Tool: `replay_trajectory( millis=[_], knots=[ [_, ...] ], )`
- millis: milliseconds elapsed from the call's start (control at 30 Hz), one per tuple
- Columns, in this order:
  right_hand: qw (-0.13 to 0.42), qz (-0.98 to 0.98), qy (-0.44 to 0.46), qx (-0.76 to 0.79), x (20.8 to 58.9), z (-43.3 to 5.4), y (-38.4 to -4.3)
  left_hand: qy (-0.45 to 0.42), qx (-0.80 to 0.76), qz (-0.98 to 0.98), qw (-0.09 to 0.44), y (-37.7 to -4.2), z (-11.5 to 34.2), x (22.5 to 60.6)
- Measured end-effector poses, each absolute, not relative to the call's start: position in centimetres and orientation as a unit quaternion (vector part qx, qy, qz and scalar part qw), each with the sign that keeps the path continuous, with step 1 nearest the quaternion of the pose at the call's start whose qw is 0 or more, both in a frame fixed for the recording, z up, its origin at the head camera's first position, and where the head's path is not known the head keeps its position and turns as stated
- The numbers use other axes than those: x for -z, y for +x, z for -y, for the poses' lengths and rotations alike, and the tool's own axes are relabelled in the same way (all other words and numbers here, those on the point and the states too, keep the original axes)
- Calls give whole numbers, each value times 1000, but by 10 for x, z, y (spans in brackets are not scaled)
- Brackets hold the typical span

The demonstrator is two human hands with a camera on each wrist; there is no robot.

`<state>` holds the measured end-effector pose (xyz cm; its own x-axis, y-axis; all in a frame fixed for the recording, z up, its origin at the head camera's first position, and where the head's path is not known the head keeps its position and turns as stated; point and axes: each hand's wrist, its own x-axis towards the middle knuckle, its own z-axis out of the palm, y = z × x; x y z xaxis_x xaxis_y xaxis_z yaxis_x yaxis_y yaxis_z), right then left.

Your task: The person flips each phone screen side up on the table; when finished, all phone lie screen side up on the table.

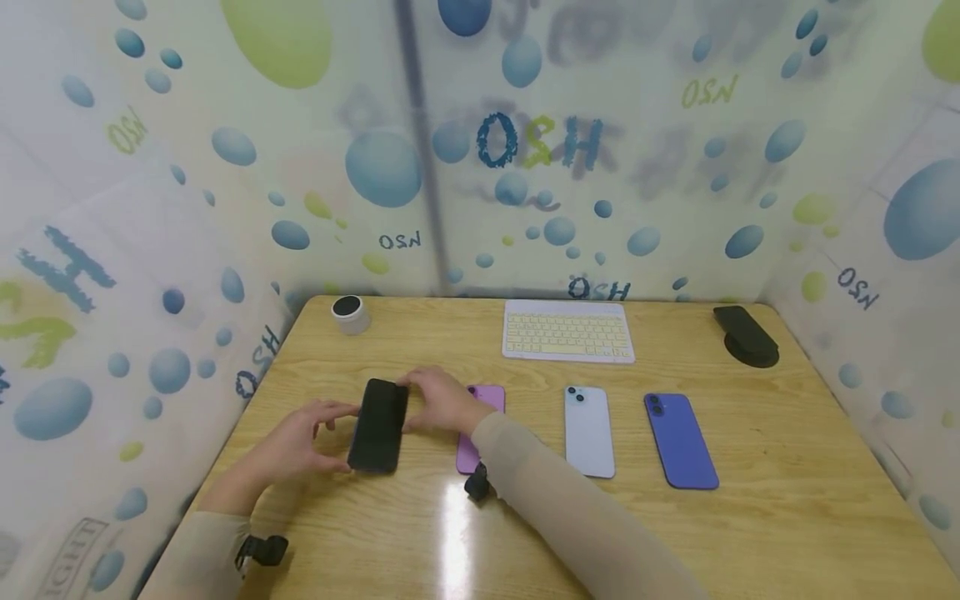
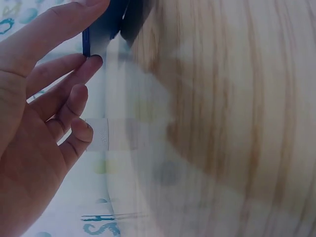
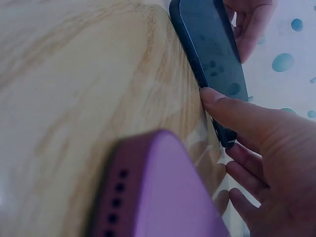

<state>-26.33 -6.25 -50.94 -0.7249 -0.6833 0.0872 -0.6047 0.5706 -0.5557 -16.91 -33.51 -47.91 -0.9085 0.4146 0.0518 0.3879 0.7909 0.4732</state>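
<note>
A smartphone [image 1: 378,427] with its dark screen facing up is held between both hands at the left part of the table. My left hand [image 1: 300,442] grips its left side, thumb near the bottom corner and fingers higher up. On the other side, my right hand [image 1: 442,404] holds the upper right edge; its thumb [image 3: 219,101] presses the phone's side in the right wrist view. Whether the phone touches the table is unclear. Partly under my right forearm lies a purple phone [image 1: 491,398], back up.
Right of it lie a light blue phone [image 1: 589,433] and a dark blue phone [image 1: 682,442], backs up. Farther back stand a white cylinder with a black top [image 1: 350,315], a white keyboard [image 1: 567,332] and a black stand [image 1: 748,337]. Patterned curtains [image 1: 525,233] surround the wooden table [image 1: 787,500].
</note>
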Motion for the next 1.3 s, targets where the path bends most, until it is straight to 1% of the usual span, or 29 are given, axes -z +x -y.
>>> replay_trajectory(
  millis=[167, 300, 467, 700, 833, 967, 1133, 1233, 1300],
  knots=[
    [72, -885, -365, 280, 510, 58, -264, 199, -237, -950, 41, -170, 330, 483],
    [85, -887, -360, 278, 511, 56, -264, 188, -219, -956, 56, -169, 325, 487],
    [99, -888, -355, 275, 509, 53, -262, 188, -208, -958, 58, -169, 321, 488],
    [105, -889, -359, 264, 506, 47, -261, 203, -202, -956, 64, -172, 317, 486],
    [115, -889, -358, 262, 499, 40, -260, 211, -203, -955, 47, -171, 315, 483],
    [123, -886, -363, 261, 494, 31, -259, 208, -214, -954, 10, -169, 313, 480],
    [115, -888, -370, 249, 489, 15, -259, 207, -212, -955, -30, -171, 299, 480],
    [105, -889, -376, 240, 487, 4, -260, 215, -208, -954, -38, -172, 288, 480],
    [104, -887, -378, 242, 486, -3, -260, 222, -208, -952, -33, -172, 280, 481]
  ],
)
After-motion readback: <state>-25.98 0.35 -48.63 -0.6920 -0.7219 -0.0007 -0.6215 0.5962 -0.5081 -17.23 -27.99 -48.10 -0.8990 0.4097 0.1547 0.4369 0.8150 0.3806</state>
